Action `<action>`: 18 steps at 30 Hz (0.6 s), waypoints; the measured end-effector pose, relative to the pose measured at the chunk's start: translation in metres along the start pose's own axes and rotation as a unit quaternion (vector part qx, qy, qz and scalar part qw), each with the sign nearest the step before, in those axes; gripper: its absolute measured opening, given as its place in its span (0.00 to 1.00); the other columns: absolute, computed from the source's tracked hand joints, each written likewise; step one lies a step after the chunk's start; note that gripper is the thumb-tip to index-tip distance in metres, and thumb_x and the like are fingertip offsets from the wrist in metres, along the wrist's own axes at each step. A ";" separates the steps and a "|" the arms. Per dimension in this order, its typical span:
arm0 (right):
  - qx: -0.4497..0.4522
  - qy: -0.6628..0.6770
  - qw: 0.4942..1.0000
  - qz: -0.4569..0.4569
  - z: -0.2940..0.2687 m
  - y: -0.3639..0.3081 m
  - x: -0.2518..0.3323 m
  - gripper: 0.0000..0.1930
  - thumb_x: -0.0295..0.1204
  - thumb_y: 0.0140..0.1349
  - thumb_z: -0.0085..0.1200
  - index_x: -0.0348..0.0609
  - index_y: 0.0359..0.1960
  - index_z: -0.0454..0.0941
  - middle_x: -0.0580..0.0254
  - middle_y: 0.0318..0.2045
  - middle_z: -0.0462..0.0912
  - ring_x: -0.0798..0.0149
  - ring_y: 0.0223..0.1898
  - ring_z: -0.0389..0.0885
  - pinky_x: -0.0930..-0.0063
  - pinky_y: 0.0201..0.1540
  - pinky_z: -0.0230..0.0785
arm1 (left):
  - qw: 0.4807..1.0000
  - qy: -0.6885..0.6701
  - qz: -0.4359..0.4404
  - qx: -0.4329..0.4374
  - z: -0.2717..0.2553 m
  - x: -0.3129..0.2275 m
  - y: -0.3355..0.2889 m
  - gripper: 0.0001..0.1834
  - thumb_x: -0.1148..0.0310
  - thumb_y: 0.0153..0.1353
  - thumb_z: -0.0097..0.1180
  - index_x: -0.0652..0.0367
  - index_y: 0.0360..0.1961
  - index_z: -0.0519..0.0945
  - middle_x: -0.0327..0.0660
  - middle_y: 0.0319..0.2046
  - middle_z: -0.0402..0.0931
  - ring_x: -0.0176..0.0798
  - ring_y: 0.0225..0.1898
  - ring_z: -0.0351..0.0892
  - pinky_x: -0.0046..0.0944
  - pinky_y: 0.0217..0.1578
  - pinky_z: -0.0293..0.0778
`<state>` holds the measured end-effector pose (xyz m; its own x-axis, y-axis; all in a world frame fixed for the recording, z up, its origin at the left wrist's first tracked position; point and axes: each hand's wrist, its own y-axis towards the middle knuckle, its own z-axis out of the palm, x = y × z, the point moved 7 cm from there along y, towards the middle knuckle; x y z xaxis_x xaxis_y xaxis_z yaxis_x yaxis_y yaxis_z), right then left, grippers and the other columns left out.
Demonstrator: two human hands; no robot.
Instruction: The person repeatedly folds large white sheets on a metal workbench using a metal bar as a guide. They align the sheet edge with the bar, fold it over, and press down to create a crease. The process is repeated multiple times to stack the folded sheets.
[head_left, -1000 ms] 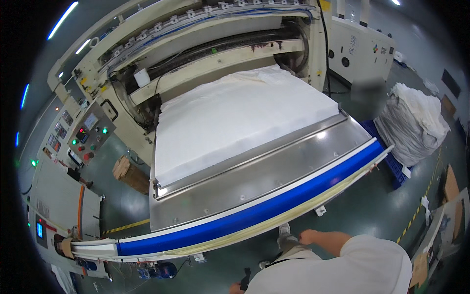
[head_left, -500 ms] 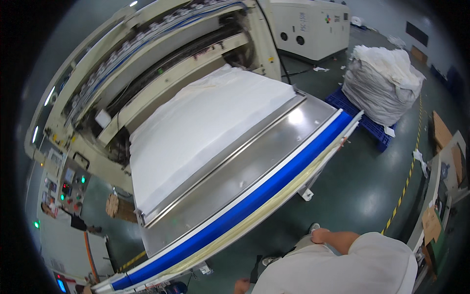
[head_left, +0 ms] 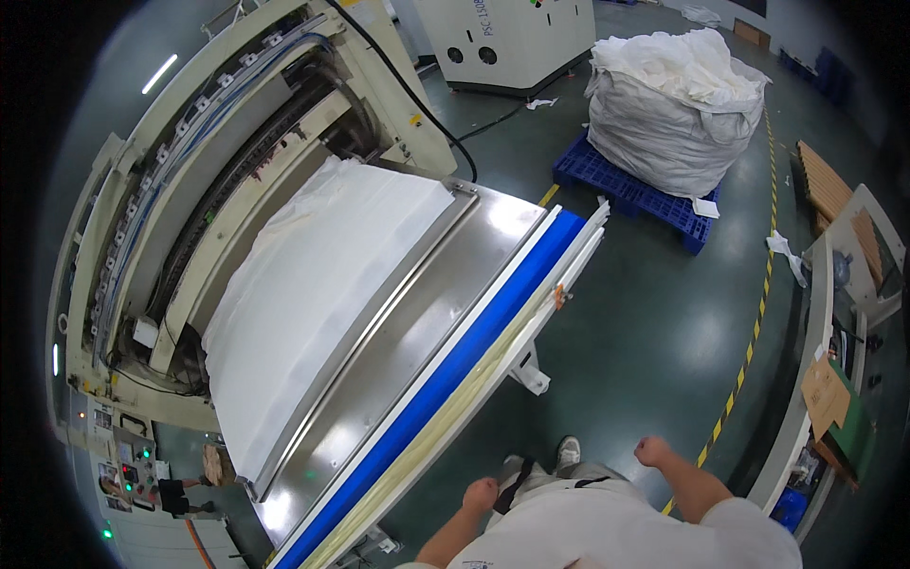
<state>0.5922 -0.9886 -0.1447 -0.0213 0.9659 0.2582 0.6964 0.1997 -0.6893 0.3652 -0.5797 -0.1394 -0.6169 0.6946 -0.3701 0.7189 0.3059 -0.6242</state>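
Observation:
My left hand (head_left: 481, 495) is curled closed beside my left thigh, close to a dark strip by the trouser leg. Farther right, my right hand (head_left: 650, 450) hangs over the floor in a loose fist. Nothing shows in either hand. Ahead on the left, a thick white sheet stack (head_left: 318, 270) lies on the bed of a large cream machine (head_left: 379, 95). A shiny metal plate (head_left: 417, 332) runs along the stack's near side, bordered by a blue strip (head_left: 474, 351) and a pale yellow one. Neither hand touches the machine.
A big whitish sack (head_left: 673, 133) full of white material sits on a blue pallet (head_left: 626, 194). Behind it stands a white cabinet (head_left: 512, 43). Yellow-black floor tape (head_left: 749, 365) runs along the right, before a cluttered bench (head_left: 806, 408). Another person (head_left: 175, 495) is at far left, near a control panel.
My view has turned right, so the machine sits farther left and the sack nearer the middle. My right hand has swung away from my body; my left hand has come into fuller view.

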 end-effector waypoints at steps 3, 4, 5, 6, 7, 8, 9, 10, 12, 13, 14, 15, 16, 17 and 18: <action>-0.042 0.070 0.997 0.013 -0.019 0.015 -0.025 0.14 0.37 0.50 0.49 0.43 0.33 0.80 0.51 0.33 0.81 0.50 0.37 0.79 0.60 0.41 0.71 | 0.998 -0.028 0.047 0.024 -0.016 -0.062 0.050 0.17 0.61 0.57 0.41 0.54 0.38 0.80 0.49 0.41 0.77 0.53 0.46 0.75 0.45 0.48 0.70; -0.051 0.092 0.994 0.014 -0.023 0.019 -0.028 0.13 0.37 0.50 0.49 0.43 0.32 0.80 0.51 0.32 0.81 0.50 0.36 0.80 0.61 0.41 0.71 | 0.998 -0.034 0.051 0.034 -0.018 -0.076 0.061 0.17 0.61 0.57 0.41 0.54 0.39 0.80 0.49 0.41 0.77 0.52 0.46 0.75 0.44 0.48 0.70; -0.061 0.113 0.992 0.016 -0.029 0.023 -0.031 0.13 0.36 0.50 0.50 0.43 0.32 0.80 0.51 0.31 0.81 0.50 0.35 0.80 0.61 0.40 0.72 | 0.997 -0.020 0.052 0.049 -0.018 -0.085 0.070 0.16 0.61 0.57 0.42 0.54 0.39 0.80 0.49 0.41 0.77 0.52 0.46 0.74 0.45 0.48 0.70; -0.074 0.135 0.988 0.016 -0.036 0.032 -0.034 0.13 0.36 0.50 0.50 0.42 0.32 0.80 0.51 0.30 0.82 0.51 0.34 0.80 0.62 0.39 0.72 | 0.997 -0.006 0.057 0.061 -0.020 -0.096 0.083 0.16 0.61 0.56 0.42 0.54 0.39 0.80 0.49 0.42 0.77 0.52 0.46 0.74 0.45 0.48 0.70; -0.076 0.160 0.984 0.015 -0.042 0.039 -0.037 0.12 0.36 0.50 0.50 0.42 0.32 0.79 0.51 0.29 0.82 0.52 0.33 0.80 0.62 0.38 0.72 | 0.996 0.007 0.060 0.073 -0.022 -0.105 0.095 0.16 0.62 0.56 0.43 0.54 0.39 0.80 0.49 0.42 0.76 0.53 0.46 0.74 0.45 0.47 0.70; -0.078 0.184 0.980 0.014 -0.048 0.045 -0.041 0.12 0.35 0.50 0.50 0.42 0.31 0.79 0.52 0.28 0.82 0.53 0.32 0.81 0.63 0.37 0.72 | 0.992 0.051 0.056 0.103 -0.022 -0.114 0.107 0.16 0.62 0.56 0.43 0.53 0.39 0.79 0.49 0.42 0.76 0.53 0.46 0.74 0.45 0.47 0.71; -0.076 0.207 0.975 0.014 -0.051 0.050 -0.046 0.12 0.35 0.50 0.50 0.42 0.31 0.79 0.52 0.27 0.82 0.55 0.32 0.81 0.63 0.36 0.73 | 0.985 0.094 0.049 0.136 -0.019 -0.121 0.117 0.15 0.63 0.55 0.43 0.53 0.40 0.79 0.49 0.43 0.76 0.53 0.46 0.74 0.45 0.46 0.71; -0.074 0.199 0.977 0.024 -0.059 0.053 -0.054 0.12 0.36 0.50 0.49 0.42 0.30 0.79 0.51 0.29 0.81 0.52 0.33 0.80 0.62 0.38 0.72 | 0.975 0.133 0.043 0.171 -0.019 -0.135 0.126 0.15 0.63 0.55 0.43 0.52 0.40 0.79 0.49 0.43 0.76 0.53 0.46 0.74 0.45 0.46 0.71; -0.070 0.181 0.980 0.046 -0.076 0.061 -0.072 0.13 0.38 0.50 0.48 0.42 0.28 0.79 0.49 0.31 0.81 0.47 0.36 0.78 0.59 0.41 0.70 | 0.975 0.114 0.015 0.191 -0.028 -0.166 0.134 0.15 0.64 0.55 0.43 0.52 0.39 0.79 0.49 0.43 0.75 0.54 0.46 0.74 0.47 0.45 0.71; -0.076 0.206 0.973 0.075 -0.079 0.069 -0.089 0.12 0.37 0.49 0.50 0.42 0.28 0.79 0.51 0.29 0.81 0.51 0.34 0.79 0.60 0.39 0.71 | 0.974 0.113 0.008 0.197 -0.037 -0.185 0.140 0.15 0.63 0.55 0.43 0.53 0.39 0.79 0.50 0.43 0.75 0.54 0.46 0.74 0.47 0.44 0.71; -0.098 0.234 0.963 0.095 -0.082 0.082 -0.117 0.12 0.36 0.48 0.51 0.43 0.29 0.79 0.53 0.27 0.81 0.54 0.32 0.80 0.62 0.36 0.72 | 0.976 0.114 0.012 0.186 -0.056 -0.209 0.152 0.15 0.63 0.55 0.43 0.54 0.39 0.79 0.50 0.43 0.75 0.54 0.45 0.74 0.48 0.44 0.71; -0.106 0.259 0.953 0.120 -0.075 0.092 -0.144 0.11 0.35 0.48 0.53 0.43 0.29 0.80 0.56 0.24 0.81 0.57 0.30 0.81 0.63 0.34 0.73 | 0.978 0.094 0.008 0.188 -0.062 -0.215 0.167 0.15 0.63 0.55 0.43 0.54 0.39 0.79 0.51 0.42 0.76 0.54 0.45 0.75 0.48 0.44 0.71; -0.080 0.104 0.989 0.064 -0.065 0.099 -0.157 0.11 0.36 0.46 0.54 0.44 0.29 0.80 0.56 0.25 0.81 0.57 0.31 0.81 0.63 0.34 0.73 | 0.979 0.072 -0.001 0.192 -0.060 -0.214 0.180 0.15 0.62 0.55 0.43 0.55 0.38 0.79 0.51 0.41 0.76 0.55 0.44 0.75 0.48 0.43 0.71; -0.056 -0.055 0.997 0.007 -0.059 0.106 -0.175 0.12 0.37 0.45 0.55 0.44 0.29 0.80 0.56 0.26 0.81 0.56 0.31 0.81 0.62 0.35 0.73 | 0.980 0.047 -0.004 0.194 -0.057 -0.224 0.195 0.15 0.62 0.55 0.43 0.56 0.38 0.79 0.51 0.41 0.76 0.55 0.44 0.75 0.49 0.42 0.71; -0.025 -0.206 0.976 -0.060 -0.057 0.114 -0.166 0.13 0.37 0.43 0.57 0.44 0.29 0.80 0.57 0.27 0.81 0.55 0.32 0.81 0.62 0.35 0.74 | 0.985 0.046 0.015 0.164 -0.061 -0.228 0.206 0.15 0.62 0.56 0.43 0.56 0.38 0.79 0.52 0.40 0.76 0.55 0.43 0.75 0.49 0.42 0.71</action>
<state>0.7160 -1.1355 -0.2275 -0.3848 0.9224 0.0328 0.7052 0.3167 -0.6343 0.6732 -0.6357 -0.1416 -0.5542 0.7609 -0.3375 0.5849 0.0675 -0.8083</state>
